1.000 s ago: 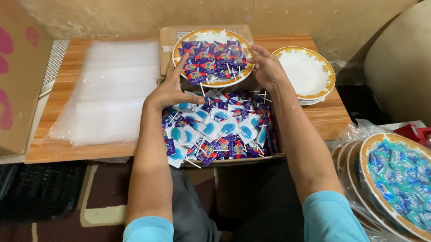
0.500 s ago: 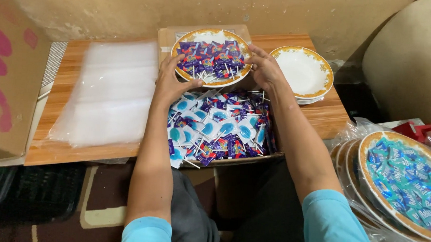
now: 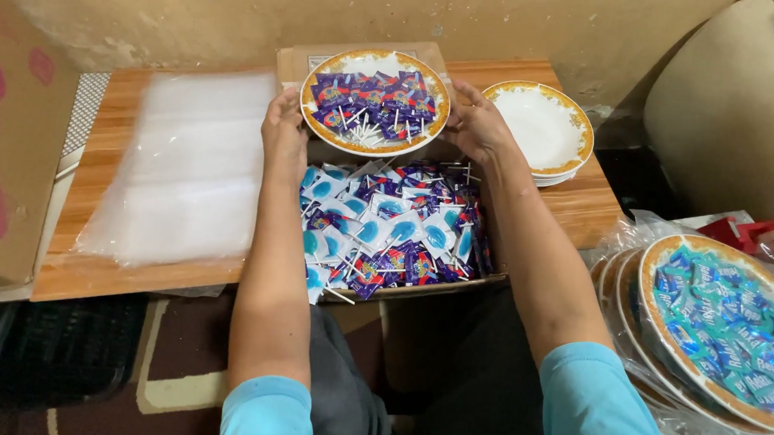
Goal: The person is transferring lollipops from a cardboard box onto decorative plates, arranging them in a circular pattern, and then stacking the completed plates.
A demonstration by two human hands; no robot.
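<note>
A gold-rimmed white plate (image 3: 324, 69) heaped with purple-wrapped lollipops (image 3: 371, 97) is held between both my hands above the far end of a cardboard box. My left hand (image 3: 283, 126) grips its left rim and my right hand (image 3: 476, 121) grips its right rim. Beneath and in front of the plate, the box (image 3: 418, 290) is full of blue and purple wrapped lollipops (image 3: 386, 231). It rests on a low wooden table (image 3: 99, 154).
A stack of clear plastic bags (image 3: 187, 167) lies left of the box. Stacked empty gold-rimmed plates (image 3: 542, 128) sit at the right of the table. Plates of teal-wrapped sweets (image 3: 725, 328) in plastic lie at lower right. A cardboard box (image 3: 7, 145) stands at left.
Both hands have carried the plate of lollipops a little away from me, toward the far end of the box. My left hand has shifted from the box's sweets up to the plate rim.
</note>
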